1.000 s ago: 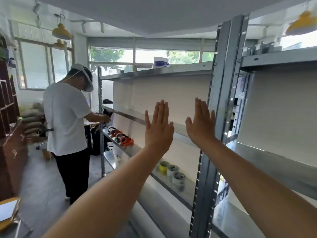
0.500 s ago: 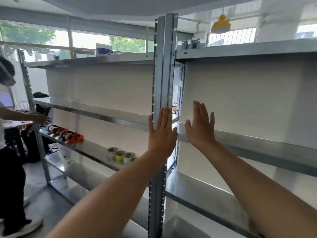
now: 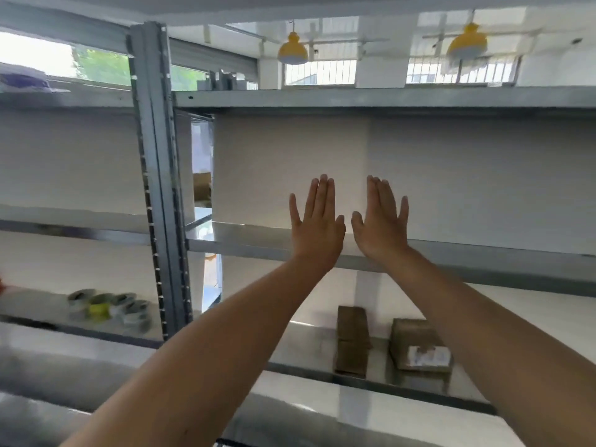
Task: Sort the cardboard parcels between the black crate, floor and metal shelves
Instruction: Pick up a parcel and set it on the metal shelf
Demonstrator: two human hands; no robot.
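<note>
Both arms are stretched out in front of the metal shelves [image 3: 467,100]. My left hand [image 3: 316,225] and my right hand [image 3: 380,224] are raised side by side, flat, fingers up, holding nothing. Below them, on a lower shelf board [image 3: 306,346], lie two cardboard parcels: a long narrow one [image 3: 352,338] and a squarer one with a white label [image 3: 419,345], partly behind my right forearm. The shelf level with my hands is bare. No black crate shows in the view.
A grey upright post [image 3: 158,188] divides the shelving. Left of it, several tape rolls [image 3: 109,309] sit on a lower shelf. Two yellow lamps [image 3: 293,50] hang above, with barred windows behind.
The view has swung right along the shelving; the person in the white shirt has left the frame. The two parcels have come into sight. My hands stay raised and flat.
</note>
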